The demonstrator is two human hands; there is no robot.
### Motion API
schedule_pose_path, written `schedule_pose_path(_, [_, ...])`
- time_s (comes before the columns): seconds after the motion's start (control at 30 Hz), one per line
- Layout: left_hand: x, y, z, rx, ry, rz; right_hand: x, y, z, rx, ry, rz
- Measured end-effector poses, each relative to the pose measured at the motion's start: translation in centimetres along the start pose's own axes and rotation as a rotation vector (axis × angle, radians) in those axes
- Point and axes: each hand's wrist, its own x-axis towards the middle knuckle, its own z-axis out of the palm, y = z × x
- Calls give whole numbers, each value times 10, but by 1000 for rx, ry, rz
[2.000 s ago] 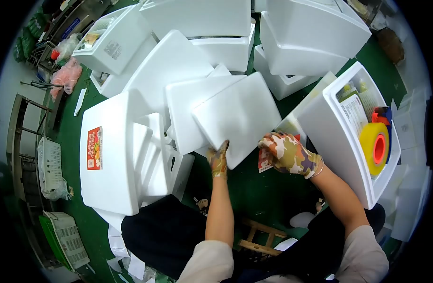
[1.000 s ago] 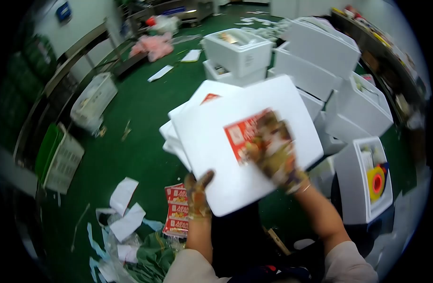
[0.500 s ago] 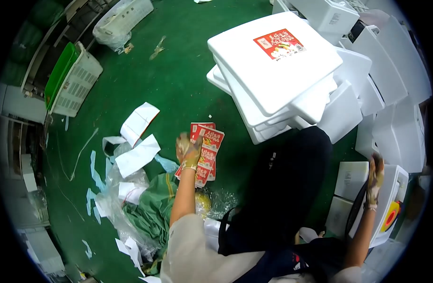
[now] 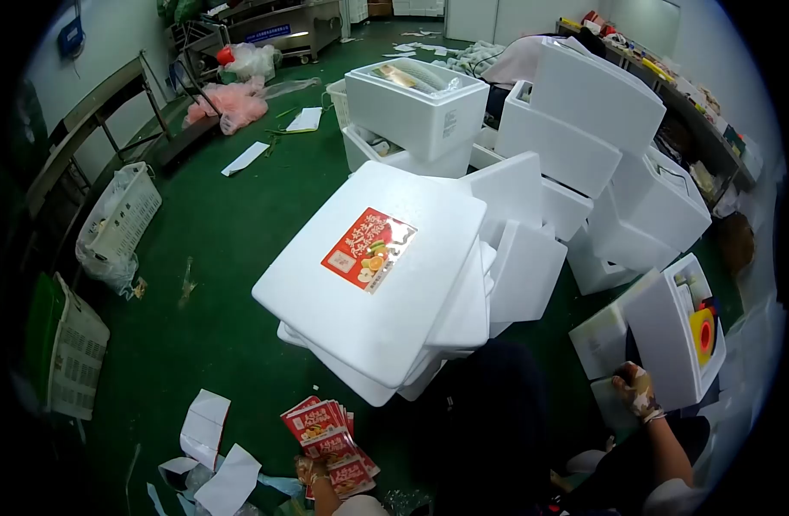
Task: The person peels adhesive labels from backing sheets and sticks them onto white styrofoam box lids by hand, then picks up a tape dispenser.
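1. The left hand (image 4: 313,471), in a patterned glove, is at the near left edge of a pile of red labels (image 4: 330,440). From where I stand I cannot tell whether its fingers are closed on any of them.
2. The right hand (image 4: 637,391), gloved in the same pattern, is well to the right of the stack of white lids (image 4: 416,297), beside an upright white box (image 4: 665,344). Its fingers look bent; I cannot tell whether they grip anything.
3. The pile of red labels lies fanned out on the green floor (image 4: 214,258), just in front of the stack of white lids, on the person's side.
4. That stack sits askew, its lids turned at different angles. The top lid carries 1 red label (image 4: 369,249) with fruit printed on it.
5. The upright white box, far to the right of the stack, has a yellow tape roll (image 4: 696,328) at its mouth.
6. Close by the stack's near right corner is a dark trouser leg (image 4: 489,421).
7. Left of the stack and nearer the person, white papers (image 4: 205,426) are strewn about; farther left stands a white basket (image 4: 129,215).
8. Beyond the stack, I see 1 open white box (image 4: 416,116) set on another, with pink plastic (image 4: 231,107) farther off to the left.
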Motion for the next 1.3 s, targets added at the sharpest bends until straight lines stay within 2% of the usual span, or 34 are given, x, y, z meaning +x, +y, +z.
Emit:
schedule_pose_path(0.13, [-5,-6,8,-112,3,33,0,-30,-3,-19,-40,-41])
schedule_pose_path(0.2, [-15,-7,12,-195,-17,23,-5,-21,-1,-42,-42,-83])
schedule_pose_path(0.33, [-44,-11,24,-570,-47,-39,-19,-14,-10,74,-46,-59])
schedule_pose_path(0.4, [-72,-12,11,-994,-70,-113,-24,-22,-21,124,-14,-64])
schedule_pose_path(0.43, [-83,-14,1,-1330,-78,-135,-27,-33,-28,196,27,-70])
schedule_pose_path(0.47, [-96,-14,-12,-1699,-73,-83,-25,-51,-38,239,7,-80])
schedule_pose_path(0.5, [-100,-20,-30,-2246,-75,91,-28,-72,-51,277,-13,-85])
schedule_pose_path(0.57, [-200,-16,-172,-1986,-43,485,-37,-139,-73,595,-231,15])
schedule_pose_path(0.63, [-302,4,-281,-1807,97,753,-42,-184,-70,878,-482,-28])
schedule_pose_path(0.67, [-344,19,-316,-1725,91,922,-42,-200,-62,1206,-743,122])
schedule_pose_path(0.7, [-378,34,-339,-1643,38,1089,-38,-203,-51,1542,-985,276])
schedule_pose_path(0.73, [-407,50,-353,-1558,-68,1237,-28,-185,-35,1442,-1017,155])
schedule_pose_path(0.8, [-440,75,-355,-1388,-373,1411,-4,-163,-27,1547,-1208,176])
schedule_pose_path(0.83, [-451,85,-350,-1299,-514,1448,6,-167,-32,1774,-1378,309])
schedule_pose_path(0.87, [-458,93,-343,-1215,-561,1513,9,-168,-45,1534,-1080,172])
schedule_pose_path(0.9, [-459,102,-343,-1106,-458,1653,4,-169,-68,1297,-878,60])
schedule_pose_path(0.97, [-463,118,-344,-914,-219,1912,4,-136,-69,1239,-741,-89])
schedule_pose_path(1.03, [-452,142,-327,-1070,-76,1955,-11,-101,-70,1385,-428,4])
schedule_pose_path(1.1, [-459,164,-326,-1312,-393,1421,-28,-80,-67,1426,-79,-26])
schedule_pose_path(1.17, [-452,186,-316,-1380,-620,1143,-45,-71,-67,1295,153,51])
schedule_pose_path(1.2, [-433,201,-284,-1537,-824,1104,-51,-65,-62,1197,259,63])
schedule_pose_path(1.23, [-427,207,-268,-1630,-1218,929,-59,-63,-58,1145,325,91])
schedule_pose_path(1.3, [-437,210,-262,-1521,-1453,775,-71,-55,-39,1066,530,71])
